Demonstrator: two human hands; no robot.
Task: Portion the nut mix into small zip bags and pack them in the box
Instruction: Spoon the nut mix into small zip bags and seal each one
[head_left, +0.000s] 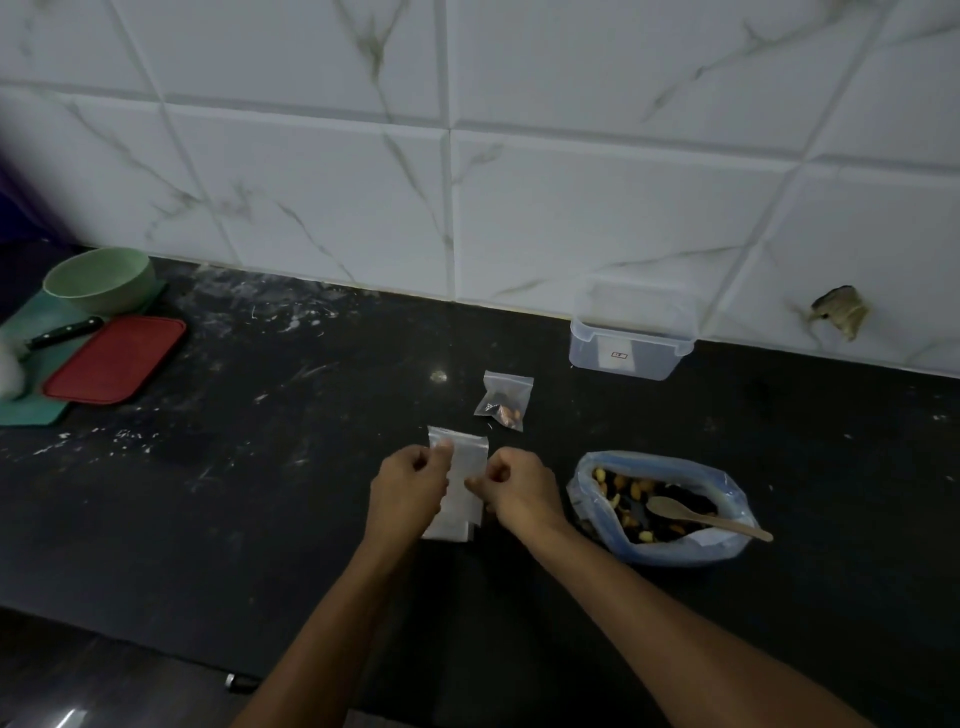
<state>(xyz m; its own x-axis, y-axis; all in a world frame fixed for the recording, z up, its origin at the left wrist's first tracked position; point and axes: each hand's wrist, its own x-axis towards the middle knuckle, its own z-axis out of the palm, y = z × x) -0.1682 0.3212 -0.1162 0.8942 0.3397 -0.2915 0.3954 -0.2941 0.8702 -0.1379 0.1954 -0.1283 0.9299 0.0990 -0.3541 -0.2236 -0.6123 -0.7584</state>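
Fingers (441, 451) of left hand (408, 488) and right hand (514, 486) pinch an empty bag (460, 467) at its mouth, above the surface (260, 493). Filled bag (504, 400) just beyond; nut mix (657, 501) with spoon (701, 514) beside; box (628, 345) at wall. Risk: thin film slips, mouth fails to part, nuts spill
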